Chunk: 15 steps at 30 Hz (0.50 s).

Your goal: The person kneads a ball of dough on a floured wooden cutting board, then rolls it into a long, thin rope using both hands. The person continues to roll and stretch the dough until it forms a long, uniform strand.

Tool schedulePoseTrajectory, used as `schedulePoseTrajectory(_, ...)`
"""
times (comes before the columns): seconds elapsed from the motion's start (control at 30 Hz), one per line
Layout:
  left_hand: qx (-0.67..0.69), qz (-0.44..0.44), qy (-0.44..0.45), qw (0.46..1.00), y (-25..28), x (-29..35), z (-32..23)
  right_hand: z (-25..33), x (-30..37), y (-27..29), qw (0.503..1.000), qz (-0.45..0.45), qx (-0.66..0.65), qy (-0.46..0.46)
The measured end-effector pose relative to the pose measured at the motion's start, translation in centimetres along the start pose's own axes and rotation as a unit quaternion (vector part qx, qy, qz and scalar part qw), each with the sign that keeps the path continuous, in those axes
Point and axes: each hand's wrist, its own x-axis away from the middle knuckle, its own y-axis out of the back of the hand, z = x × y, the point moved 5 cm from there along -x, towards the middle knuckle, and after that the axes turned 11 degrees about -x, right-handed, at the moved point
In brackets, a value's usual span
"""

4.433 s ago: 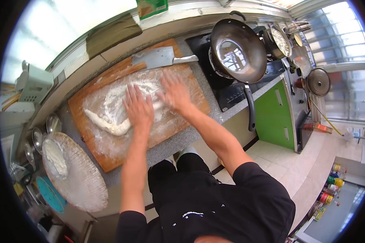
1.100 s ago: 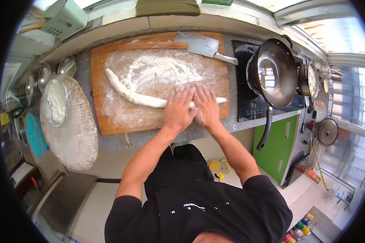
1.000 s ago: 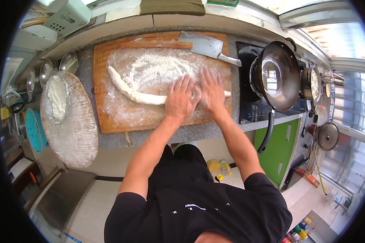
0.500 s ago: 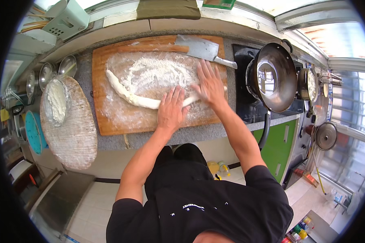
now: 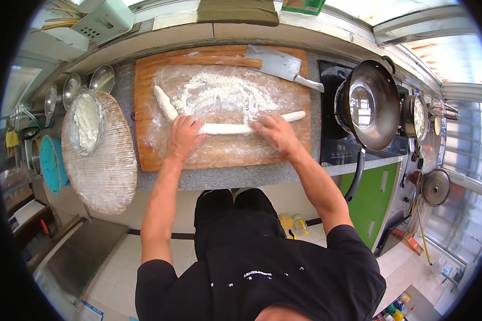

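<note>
A long white dough rope [image 5: 227, 129] lies across the floured wooden board [image 5: 219, 155], its left end bending up and away. My left hand [image 5: 184, 136] is closed over the rope near that bend, fingers curled across it. Farther right, my right hand [image 5: 276, 134] has its fingers bent over the rope, slightly smeared by motion. The rope's tip sticks out past my right hand. Loose flour [image 5: 219, 88] covers the board behind the rope. A cleaver [image 5: 276, 63] and a wooden rolling pin [image 5: 211, 60] lie along the board's far edge.
On the right, a dark wok [image 5: 374, 125] sits on the black stove [image 5: 332, 152], its handle reaching past the counter edge. At left, a bowl of flour [image 5: 85, 123] rests on a round ridged lid [image 5: 102, 182]. Metal bowls [image 5: 102, 79] stand behind it.
My left hand has moved left along the dough, and the right hand has come nearer and curled its fingers. The rope's right part looks straighter and longer. The view has shifted slightly.
</note>
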Motion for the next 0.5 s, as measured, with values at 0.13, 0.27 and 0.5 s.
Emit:
schedulePoseTrajectory(0.13, 0.048, 0.094, 0.056, 0.993, -0.4, 1.3, 0.2, -0.1, -1.2, 2.6, 0.997, 0.044, 0.054, -0.016)
schedulePoseTrajectory(0.27, -0.046, -0.1, 0.041, 0.993, 0.1, 2.8, -2.4, 4.0, -2.6, -0.3, 0.99, -0.001, 0.111, -0.088)
schedulePoseTrajectory(0.5, -0.098, -0.076, 0.084, 0.989, -1.2, -3.1, 1.5, 7.8, -14.1, -4.1, 0.979, -0.086, 0.125, -0.133)
